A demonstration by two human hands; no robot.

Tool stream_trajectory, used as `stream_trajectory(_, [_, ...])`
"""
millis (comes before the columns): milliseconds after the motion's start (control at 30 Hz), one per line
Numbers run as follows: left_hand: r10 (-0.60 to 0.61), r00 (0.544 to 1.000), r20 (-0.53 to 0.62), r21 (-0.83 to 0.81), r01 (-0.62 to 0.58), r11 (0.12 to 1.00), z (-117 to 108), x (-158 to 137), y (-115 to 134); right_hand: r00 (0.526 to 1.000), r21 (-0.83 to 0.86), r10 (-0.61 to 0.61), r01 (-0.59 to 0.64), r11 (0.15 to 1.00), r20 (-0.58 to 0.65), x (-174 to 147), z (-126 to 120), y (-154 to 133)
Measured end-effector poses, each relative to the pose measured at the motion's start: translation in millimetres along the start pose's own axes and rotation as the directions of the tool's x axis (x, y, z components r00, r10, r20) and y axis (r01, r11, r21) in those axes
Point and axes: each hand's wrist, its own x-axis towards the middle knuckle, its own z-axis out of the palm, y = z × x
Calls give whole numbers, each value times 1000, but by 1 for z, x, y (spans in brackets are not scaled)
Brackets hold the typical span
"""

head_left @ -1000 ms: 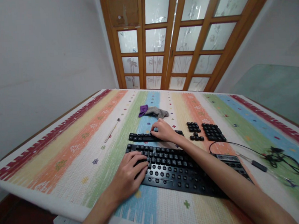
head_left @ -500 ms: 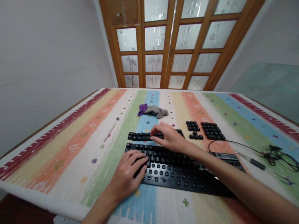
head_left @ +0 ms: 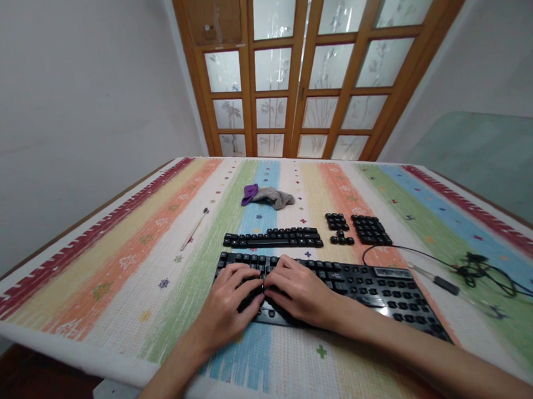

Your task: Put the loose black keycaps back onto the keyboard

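Observation:
A black keyboard [head_left: 360, 287] lies on the striped cloth, with many of its keycaps off on the near and right sides. My left hand [head_left: 229, 297] rests on its left part, fingers stretched over the keys and slightly apart. Right beside it, my right hand [head_left: 298, 290] is bent down onto the same keys. Its thumb and fingertips are drawn together, and whatever is between them is hidden. Behind the keyboard lies a row of loose keycaps [head_left: 273, 239]. More keycaps, number-pad ones [head_left: 370, 230] and a small group [head_left: 338, 222], sit to the right.
A grey and purple cloth [head_left: 273, 197] lies farther back. To the left is a thin brush-like stick [head_left: 194, 230]. A black cable [head_left: 475, 269] is bunched at the right, near a tool with a dark handle [head_left: 446, 285]. The table's front edge is close to my forearms.
My right hand has moved from the loose keycap row down and nearer onto the keyboard, beside my left hand. My left hand stays at the keyboard's left part. The view has shifted slightly.

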Motion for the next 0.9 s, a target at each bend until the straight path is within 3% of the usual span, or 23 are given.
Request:
stream_trajectory(133, [1, 999, 33, 14, -1, 1000, -3, 1, 1, 999, -92, -43, 40, 995, -30, -1, 4, -3])
stream_trajectory(900, [15, 995, 96, -15, -13, 1000, -2, 7, 2, 996, -146, -43, 31, 989, -80, -8, 10, -10])
